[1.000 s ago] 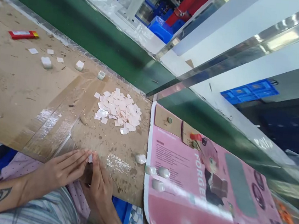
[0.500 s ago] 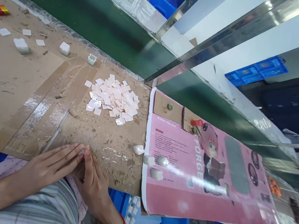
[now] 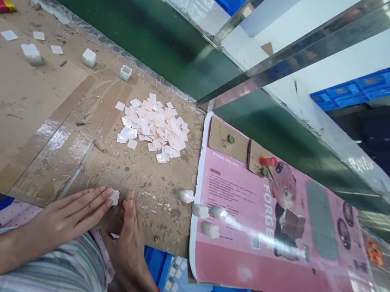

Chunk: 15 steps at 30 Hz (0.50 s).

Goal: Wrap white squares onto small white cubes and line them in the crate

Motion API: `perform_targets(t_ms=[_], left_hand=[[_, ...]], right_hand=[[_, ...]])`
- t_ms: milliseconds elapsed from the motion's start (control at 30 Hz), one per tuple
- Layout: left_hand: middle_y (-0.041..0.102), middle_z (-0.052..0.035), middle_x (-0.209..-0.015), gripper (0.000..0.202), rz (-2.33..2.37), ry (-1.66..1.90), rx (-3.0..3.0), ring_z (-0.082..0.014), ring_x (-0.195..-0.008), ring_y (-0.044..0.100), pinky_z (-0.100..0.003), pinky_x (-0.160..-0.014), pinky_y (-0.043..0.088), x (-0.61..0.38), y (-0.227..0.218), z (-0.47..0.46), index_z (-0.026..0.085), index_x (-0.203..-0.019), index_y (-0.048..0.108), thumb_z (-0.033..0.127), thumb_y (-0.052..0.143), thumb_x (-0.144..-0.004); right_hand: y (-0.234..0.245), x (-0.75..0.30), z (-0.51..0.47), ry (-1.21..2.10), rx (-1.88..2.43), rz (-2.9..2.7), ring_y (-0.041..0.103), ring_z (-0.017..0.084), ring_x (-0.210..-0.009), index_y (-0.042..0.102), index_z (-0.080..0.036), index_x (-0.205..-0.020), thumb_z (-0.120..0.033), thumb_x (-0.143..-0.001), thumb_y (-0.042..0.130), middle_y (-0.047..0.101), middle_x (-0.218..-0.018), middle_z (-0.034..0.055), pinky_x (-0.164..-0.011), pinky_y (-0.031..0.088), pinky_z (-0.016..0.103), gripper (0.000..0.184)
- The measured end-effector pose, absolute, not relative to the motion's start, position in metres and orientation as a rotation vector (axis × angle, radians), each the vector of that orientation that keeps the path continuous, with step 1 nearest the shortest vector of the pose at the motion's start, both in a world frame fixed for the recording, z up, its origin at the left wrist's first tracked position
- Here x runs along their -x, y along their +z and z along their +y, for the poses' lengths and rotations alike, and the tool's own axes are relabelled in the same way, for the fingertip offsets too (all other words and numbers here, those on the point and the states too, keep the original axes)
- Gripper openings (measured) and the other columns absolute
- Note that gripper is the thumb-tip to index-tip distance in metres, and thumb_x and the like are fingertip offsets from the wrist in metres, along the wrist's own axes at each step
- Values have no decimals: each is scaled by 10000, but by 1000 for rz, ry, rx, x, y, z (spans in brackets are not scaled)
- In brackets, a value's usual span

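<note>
My left hand [image 3: 76, 212] reaches over the front edge of the cardboard, its fingers long and together. At their tips is a small white block [image 3: 114, 197], gripped from its left side; the thumb is hidden beneath. My right hand [image 3: 128, 234] is just right of it, apart from the block, with straight fingers pointing up. A white sliver [image 3: 114, 235] shows by its thumb side; I cannot tell what it is. Beyond both hands lies a loose heap of thin pale pink-white squares [image 3: 158, 126] on the cardboard [image 3: 136, 177].
Several whitish blocks [image 3: 210, 230] sit at the left edge of a pink printed mat [image 3: 231, 266]. Farther left are an open-topped small box [image 3: 125, 72], more blocks [image 3: 89, 58] and a red-yellow packet [image 3: 0, 5]. A metal post [image 3: 229, 88] and green ledge [image 3: 124, 27] border the back.
My right hand has moved away to the right from my left fingertips, exposing the white block. My left hand stays by it. The whole view has shifted slightly.
</note>
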<state>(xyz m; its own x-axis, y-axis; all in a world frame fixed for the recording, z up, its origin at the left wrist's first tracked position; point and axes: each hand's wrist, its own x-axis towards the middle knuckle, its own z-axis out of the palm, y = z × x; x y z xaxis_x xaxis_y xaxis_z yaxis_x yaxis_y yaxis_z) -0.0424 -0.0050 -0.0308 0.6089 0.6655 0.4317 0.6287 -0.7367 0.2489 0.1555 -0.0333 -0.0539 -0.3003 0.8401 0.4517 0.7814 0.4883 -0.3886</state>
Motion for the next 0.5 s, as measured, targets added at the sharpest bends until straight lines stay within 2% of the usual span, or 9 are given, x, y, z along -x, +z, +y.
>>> perform_targets(t_ms=[133,267,400,500], left_hand=[[510,-65,-1504,519,1134,756,-2690,-155,-1490,317,-290,-1274,212,42,-40,-11,127,-1539,322,82,375,-1024],[503,-74,-1509,482,1111,719,-2738,-168,-1492,309,-307,-1274,223,42,-41,-12,106,-1490,407,65,395,-1010],[477,-70,-1532,418,1108,712,-2756,-176,-1505,281,-311,-1277,205,43,-40,-11,94,-1417,502,68,369,-1022],[449,-100,-1549,406,1089,696,-2788,-203,-1505,286,-338,-1271,224,46,-41,-10,76,-1343,562,-7,390,-985]], right_hand=[[-52,-153,-34,201,1350,-2186,631,233,-1256,127,-113,-1597,-247,-998,482,683,-1305,141,-928,614,336,708],[-48,-152,-39,178,1394,-2200,698,207,-1144,154,-129,-1596,-261,-1024,452,707,-1269,109,-887,620,285,659],[-48,-154,-47,148,1380,-2186,711,195,-1117,180,-125,-1589,-185,-1021,449,743,-1198,83,-901,610,271,632],[-48,-158,-51,140,1350,-2180,722,195,-1090,214,-121,-1580,-176,-1011,492,764,-1146,69,-878,620,276,635]])
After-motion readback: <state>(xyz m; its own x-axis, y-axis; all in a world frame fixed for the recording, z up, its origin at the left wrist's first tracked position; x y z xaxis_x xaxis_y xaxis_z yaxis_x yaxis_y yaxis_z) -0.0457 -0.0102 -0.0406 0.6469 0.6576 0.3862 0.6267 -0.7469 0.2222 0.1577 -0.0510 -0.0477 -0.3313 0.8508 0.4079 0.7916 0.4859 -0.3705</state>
